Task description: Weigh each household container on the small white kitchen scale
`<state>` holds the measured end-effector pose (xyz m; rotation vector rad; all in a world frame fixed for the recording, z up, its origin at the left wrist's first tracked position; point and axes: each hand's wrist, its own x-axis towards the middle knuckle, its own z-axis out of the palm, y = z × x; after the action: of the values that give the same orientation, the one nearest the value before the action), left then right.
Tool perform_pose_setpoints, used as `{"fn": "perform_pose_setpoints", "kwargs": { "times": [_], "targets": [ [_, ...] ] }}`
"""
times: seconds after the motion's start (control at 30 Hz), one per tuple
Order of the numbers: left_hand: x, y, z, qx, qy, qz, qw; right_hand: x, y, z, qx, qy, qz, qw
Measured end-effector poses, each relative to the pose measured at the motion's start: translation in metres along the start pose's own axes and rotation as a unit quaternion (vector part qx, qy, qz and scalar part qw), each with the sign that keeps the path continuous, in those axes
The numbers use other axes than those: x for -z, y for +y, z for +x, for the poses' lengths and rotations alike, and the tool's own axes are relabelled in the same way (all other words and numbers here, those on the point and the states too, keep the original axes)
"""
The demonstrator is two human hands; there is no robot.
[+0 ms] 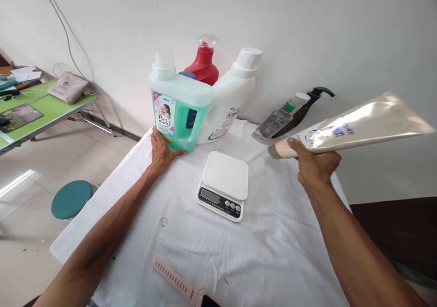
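Note:
My left hand (164, 153) grips the base of a green detergent bottle (200, 95), fingers along its left side and thumb across its lower front. The bottle is upright at the back left of the table. Raised at the right, my right hand (316, 163) is closed around the cap end of a large pearly squeeze tube (368, 122). The tube's cap points left and its flat end points right. Between my hands lies a white kitchen scale (225, 177) with nothing on its plate; its display looks blank.
Behind the green bottle are a white detergent bottle (232, 95) and a red bottle (204, 65). A clear bottle (278, 120) and a black pump bottle (302, 113) lean near the wall. A pink smartwatch (180, 283) lies in front. A teal stool (71, 199) stands left.

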<state>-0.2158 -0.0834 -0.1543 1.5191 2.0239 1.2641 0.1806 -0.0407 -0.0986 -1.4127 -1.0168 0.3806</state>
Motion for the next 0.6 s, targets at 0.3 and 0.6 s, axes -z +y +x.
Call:
{"fn": "perform_pose_setpoints", "kwargs": {
  "times": [0.3, 0.6],
  "targets": [
    [0.001, 0.001, -0.004, -0.007, 0.007, -0.017, 1.000, -0.005, -0.084, -0.096, 0.023, -0.159, -0.059, 0.985],
    [0.002, -0.001, 0.000, -0.012, 0.000, -0.014, 1.000, -0.017, -0.075, -0.125, 0.017, -0.218, -0.121, 0.968]
  ]
}}
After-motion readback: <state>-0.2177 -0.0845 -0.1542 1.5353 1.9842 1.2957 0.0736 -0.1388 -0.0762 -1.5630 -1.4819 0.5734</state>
